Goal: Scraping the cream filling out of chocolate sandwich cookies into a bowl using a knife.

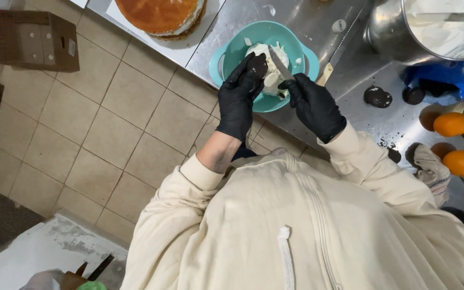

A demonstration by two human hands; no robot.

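Gripping: left hand [238, 99] dark cookie [257, 64], right hand [313, 106] knife [281, 62] | steel counter [318, 21] | beige tiled floor [108, 134]

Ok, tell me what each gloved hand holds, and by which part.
Left hand pinches a dark round cookie by its edge; right hand grips a knife by its handle, over the teal bowl.

Gloved hands: two, black, left hand [238, 99] and right hand [312, 104], mid-frame.
Teal bowls: one bowl [232, 53], top centre.
Knives: one knife [280, 63], blade over the bowl.
Cakes: one cake [159, 15], upper left.
Oranges: two at the right edge, whole orange [451, 124] and partly peeled orange [462, 163].
Dark cookies: two cookies [378, 96] on the steel counter.
Cardboard boxes: one box [33, 40], far upper left.
Steel pots: one pot [436, 27], upper right.
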